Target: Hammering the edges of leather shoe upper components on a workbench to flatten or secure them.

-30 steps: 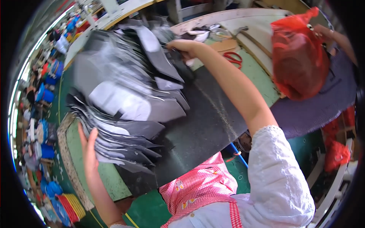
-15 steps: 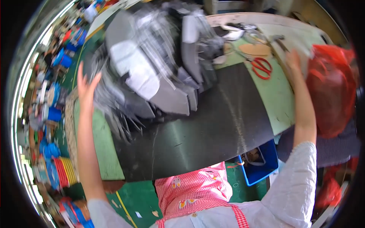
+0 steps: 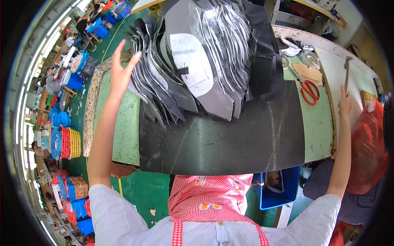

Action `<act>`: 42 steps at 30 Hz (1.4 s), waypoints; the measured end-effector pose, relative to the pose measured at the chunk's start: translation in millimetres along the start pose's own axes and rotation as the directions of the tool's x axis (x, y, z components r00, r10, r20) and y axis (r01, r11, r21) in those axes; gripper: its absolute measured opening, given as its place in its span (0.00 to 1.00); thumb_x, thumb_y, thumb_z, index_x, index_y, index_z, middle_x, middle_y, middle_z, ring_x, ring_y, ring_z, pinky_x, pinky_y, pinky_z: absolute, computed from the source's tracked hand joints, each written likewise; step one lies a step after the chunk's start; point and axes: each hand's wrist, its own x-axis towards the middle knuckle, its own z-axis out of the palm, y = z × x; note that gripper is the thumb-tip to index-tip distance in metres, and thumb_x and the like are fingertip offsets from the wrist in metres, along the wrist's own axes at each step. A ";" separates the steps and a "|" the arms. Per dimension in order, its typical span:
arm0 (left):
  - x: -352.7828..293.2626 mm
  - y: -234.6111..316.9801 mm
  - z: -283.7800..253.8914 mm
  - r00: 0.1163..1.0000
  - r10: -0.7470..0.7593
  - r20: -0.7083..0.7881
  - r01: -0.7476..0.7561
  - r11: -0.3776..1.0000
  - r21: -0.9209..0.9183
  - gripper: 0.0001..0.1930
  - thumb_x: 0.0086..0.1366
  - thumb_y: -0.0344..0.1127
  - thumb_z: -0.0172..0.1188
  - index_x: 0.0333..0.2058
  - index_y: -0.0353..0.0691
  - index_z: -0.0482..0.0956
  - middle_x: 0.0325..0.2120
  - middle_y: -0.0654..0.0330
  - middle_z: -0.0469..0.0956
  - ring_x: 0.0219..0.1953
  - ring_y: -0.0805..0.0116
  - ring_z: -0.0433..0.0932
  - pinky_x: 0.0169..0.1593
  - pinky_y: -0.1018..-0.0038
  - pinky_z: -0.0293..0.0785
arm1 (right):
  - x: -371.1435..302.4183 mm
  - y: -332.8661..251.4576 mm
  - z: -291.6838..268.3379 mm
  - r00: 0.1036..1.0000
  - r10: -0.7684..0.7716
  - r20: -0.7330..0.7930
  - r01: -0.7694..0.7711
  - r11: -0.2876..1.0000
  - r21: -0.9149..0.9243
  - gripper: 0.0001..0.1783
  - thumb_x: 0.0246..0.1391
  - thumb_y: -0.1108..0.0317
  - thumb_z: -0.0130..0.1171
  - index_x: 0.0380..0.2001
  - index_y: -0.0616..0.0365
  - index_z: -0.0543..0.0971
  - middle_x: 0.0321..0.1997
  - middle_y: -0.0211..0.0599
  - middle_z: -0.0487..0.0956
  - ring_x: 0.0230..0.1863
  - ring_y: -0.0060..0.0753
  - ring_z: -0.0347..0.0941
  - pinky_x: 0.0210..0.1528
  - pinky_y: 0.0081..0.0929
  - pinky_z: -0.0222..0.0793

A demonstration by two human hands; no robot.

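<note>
My left hand is open, thumb and fingers spread, at the left edge of a bulky stack of dark grey cut sheets. Whether its fingertips touch the stack is hard to tell. A larger pile of grey pieces leans beside it, with a whitish patch on its front piece. Out at the far right, my right hand is closed around the handle of a hammer, its head pointing away from me. Under the piles lies a black mat.
Red-handled scissors and a tan flat piece lie on the green tabletop. A red plastic bag sits at the right. Below the table edge hangs a blue bin. Shelves stand behind.
My right hand has taken hold of the hammer that lay on the table. My left hand stays spread by the stack. The view has shifted, and the pieces look sharper now.
</note>
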 end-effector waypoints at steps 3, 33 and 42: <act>-14.0 83.9 2.2 0.913 0.405 0.051 -0.407 0.911 0.063 0.33 0.63 0.46 0.67 0.64 0.42 0.72 0.68 0.53 0.67 0.73 0.53 0.58 0.74 0.56 0.51 | -79.2 -59.0 -33.0 0.994 -0.107 -0.031 0.103 0.786 0.609 0.28 0.65 0.38 0.54 0.44 0.55 0.76 0.25 0.28 0.69 0.20 0.18 0.65 0.22 0.20 0.65; -2.8 84.5 107.9 0.670 0.682 0.294 -0.739 0.651 0.174 0.32 0.64 0.56 0.62 0.67 0.71 0.67 0.74 0.60 0.54 0.76 0.49 0.49 0.72 0.33 0.42 | -192.1 -284.6 55.7 0.739 -0.246 0.627 -0.401 0.587 0.703 0.33 0.48 0.52 0.73 0.50 0.68 0.80 0.46 0.40 0.85 0.42 0.33 0.83 0.45 0.30 0.80; -16.0 80.9 110.8 0.687 0.688 0.234 -0.713 0.700 0.033 0.32 0.61 0.58 0.64 0.65 0.68 0.70 0.73 0.60 0.56 0.76 0.50 0.48 0.72 0.31 0.39 | -245.8 -379.2 -72.0 0.625 -0.676 -0.390 0.759 0.407 0.509 0.21 0.62 0.67 0.63 0.56 0.63 0.76 0.53 0.41 0.80 0.51 0.30 0.76 0.57 0.27 0.70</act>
